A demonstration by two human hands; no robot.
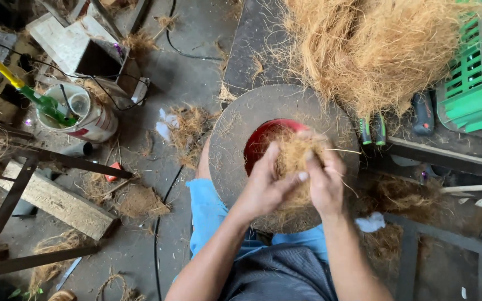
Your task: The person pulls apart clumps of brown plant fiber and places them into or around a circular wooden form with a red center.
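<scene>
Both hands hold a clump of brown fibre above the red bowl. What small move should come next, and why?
Probably lower the fibre clump into the red bowl. The left hand and right hand both pinch it just over the bowl's opening, the bowl shows bare red inside, and the clump looks already gathered.

— What is around the green plastic crate (478, 83)?

— It stands at the right edge. Left of it lies a big heap of coconut fibre (372, 47) on a dark bench top (252, 44).

— And far left of the crate?

— A grey concrete floor (188, 78) with a white bucket (93, 120), a wooden plank (57, 203) and a black cable (160, 223). The light is soft daylight.
</scene>
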